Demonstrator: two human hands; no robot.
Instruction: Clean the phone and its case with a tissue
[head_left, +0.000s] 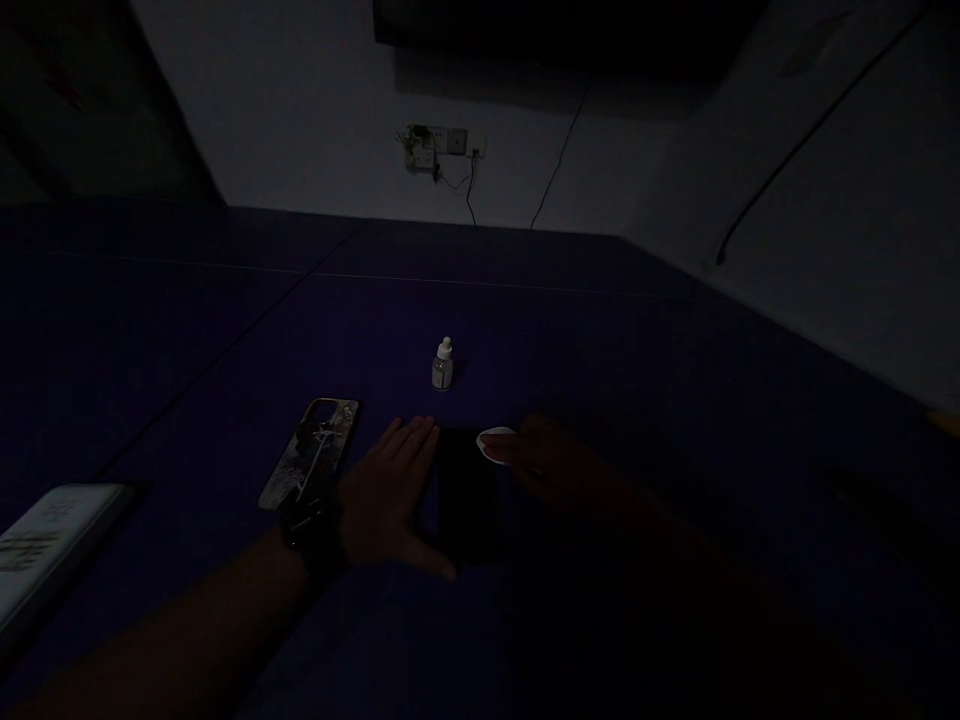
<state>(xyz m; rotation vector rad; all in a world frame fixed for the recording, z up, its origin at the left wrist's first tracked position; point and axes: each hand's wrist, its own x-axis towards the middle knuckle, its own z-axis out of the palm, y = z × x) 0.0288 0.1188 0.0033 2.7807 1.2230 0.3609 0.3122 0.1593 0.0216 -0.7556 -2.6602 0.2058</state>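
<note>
A dark flat rectangle, by its shape a smartphone [469,505], lies on the blue surface between my hands. My left hand [390,490] rests flat along its left side, fingers together and thumb stretched out near its lower corner. In my right hand [551,460] a white round cotton pad [496,445] is pressed under the fingertips at the phone's upper right. Beyond the phone stands a small clear bottle [442,367] with a white cap. A patterned phone case [311,455] lies left of my left hand. Dim light hides the phone's screen detail.
A white box [52,545] with printing sits at the left edge. The blue surface [375,320] runs back to a pale wall with sockets [442,145] and hanging cables. A dark screen [562,35] is mounted above.
</note>
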